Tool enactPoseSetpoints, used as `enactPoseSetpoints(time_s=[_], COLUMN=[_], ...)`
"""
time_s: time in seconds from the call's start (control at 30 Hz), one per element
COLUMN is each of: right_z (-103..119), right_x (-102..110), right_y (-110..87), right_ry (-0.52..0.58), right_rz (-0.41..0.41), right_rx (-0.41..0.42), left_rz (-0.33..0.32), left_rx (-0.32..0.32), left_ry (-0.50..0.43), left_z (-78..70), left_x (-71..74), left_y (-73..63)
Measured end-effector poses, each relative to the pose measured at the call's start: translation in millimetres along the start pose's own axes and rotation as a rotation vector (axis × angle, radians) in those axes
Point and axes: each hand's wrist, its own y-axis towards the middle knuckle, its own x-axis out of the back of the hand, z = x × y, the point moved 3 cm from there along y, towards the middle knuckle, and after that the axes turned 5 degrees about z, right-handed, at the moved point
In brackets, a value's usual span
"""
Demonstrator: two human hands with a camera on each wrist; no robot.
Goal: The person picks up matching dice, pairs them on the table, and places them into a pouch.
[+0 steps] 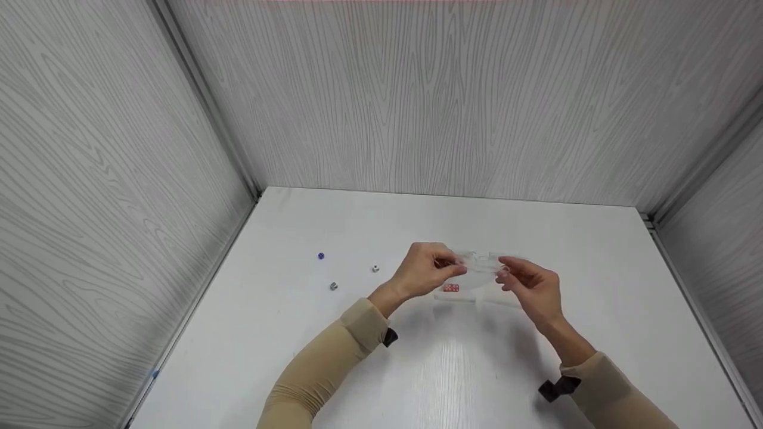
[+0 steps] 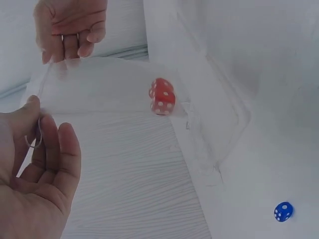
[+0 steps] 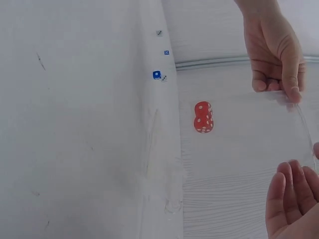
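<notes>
Both hands hold a clear plastic bag (image 1: 477, 279) above the table by its upper edge. My left hand (image 1: 422, 269) pinches one end of that edge between thumb and fingers. At the other end, my right hand (image 1: 532, 289) pinches the edge too. Two red dice (image 2: 162, 97) with white dots lie together low in the bag, toward the left hand's side in the head view. The right wrist view shows the same pair of dice (image 3: 203, 117) through the plastic. Part of the bag's edge is hidden behind the fingers.
To the left on the white table (image 1: 357, 226) lie loose small dice: a blue die (image 1: 320, 255), a white die (image 1: 375, 269) and a greyish die (image 1: 333, 286). Another clear plastic piece (image 2: 224, 89) appears beneath the held bag. Grey wood-grain walls (image 1: 417, 101) enclose the table.
</notes>
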Motion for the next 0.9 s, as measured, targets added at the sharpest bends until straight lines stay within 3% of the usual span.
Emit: enactPoseSetpoints(time_s=[0.13,0.27,0.47,0.63,0.9], right_z=[2,4,10,15,23], right_x=[0,1,10,29,70], right_y=[1.7,4.2,8.3,12.5,17.7], right_ry=[0.066,0.143,0.145,0.153,0.075], right_rz=[0.034,0.067,0.106,0.087,0.078], right_rx=[-0.011,0.062,0.16,0.189,0.208], left_rz=[-0.016,-0.025,-0.005,-0.045,-0.141], left_rx=[-0.041,-0.058,-0.104,-0.17,-0.204], left_ry=[0.043,0.08,0.187,0.272,0.299], left_z=[-4.8,-7.1,-8.7,-7.5,-1.7], left_x=[3.2,7.1,14.5,25.3,32.1], left_y=[1.3,2.2,3.3,2.7,3.5])
